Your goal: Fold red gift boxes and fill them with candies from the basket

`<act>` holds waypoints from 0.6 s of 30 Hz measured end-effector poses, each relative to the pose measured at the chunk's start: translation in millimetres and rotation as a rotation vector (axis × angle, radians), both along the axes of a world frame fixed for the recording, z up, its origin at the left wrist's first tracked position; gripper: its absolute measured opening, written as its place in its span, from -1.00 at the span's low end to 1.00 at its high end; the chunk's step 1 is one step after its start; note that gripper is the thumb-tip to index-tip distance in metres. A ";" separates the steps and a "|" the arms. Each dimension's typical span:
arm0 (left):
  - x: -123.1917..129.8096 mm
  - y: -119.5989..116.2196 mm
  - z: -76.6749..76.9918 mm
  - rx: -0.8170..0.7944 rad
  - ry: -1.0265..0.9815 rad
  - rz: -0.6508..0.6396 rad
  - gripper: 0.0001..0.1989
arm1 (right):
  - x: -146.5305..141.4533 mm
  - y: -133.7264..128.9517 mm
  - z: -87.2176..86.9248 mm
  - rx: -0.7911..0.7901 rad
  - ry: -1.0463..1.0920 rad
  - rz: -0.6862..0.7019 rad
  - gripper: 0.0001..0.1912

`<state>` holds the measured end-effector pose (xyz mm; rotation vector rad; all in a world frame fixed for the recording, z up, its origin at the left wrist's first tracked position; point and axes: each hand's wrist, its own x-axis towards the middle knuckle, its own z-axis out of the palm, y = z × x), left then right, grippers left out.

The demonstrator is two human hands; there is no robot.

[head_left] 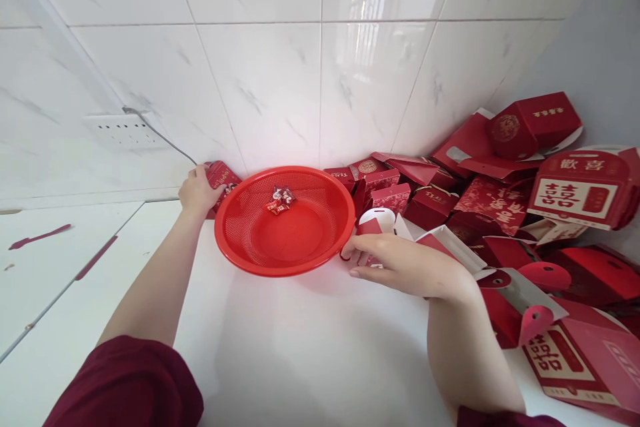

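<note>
At the left by the wall, my left hand [199, 190] is closed on the edge of a red candy box [220, 175], its fingertips partly hidden. Just right of the hand stands a red plastic basket [285, 268] with perforated sides. Inside it, a few small wrapped candies [280, 200] lie toward the back. My right hand [377, 259] hangs by the basket's right rim, fingers loosely bent and apart. Directly behind it is an opened small box [377, 219] with a white inside, partly covered by the hand; no firm grip on it shows.
A heap of red boxes [493, 203] fills the right side along the wall. A double-happiness box [570, 353] lies at the near right. On the tiled wall at left is a socket panel [127, 131] with a grey cable [163, 137]. Red strips [43, 236] lie on the white table [300, 353].
</note>
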<state>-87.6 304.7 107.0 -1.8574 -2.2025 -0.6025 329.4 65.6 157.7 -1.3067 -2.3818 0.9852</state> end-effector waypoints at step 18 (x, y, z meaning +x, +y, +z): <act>24.7 -19.0 16.5 0.347 -0.131 -0.302 -0.24 | 70.1 -3.6 3.0 0.248 -0.107 -0.598 -0.67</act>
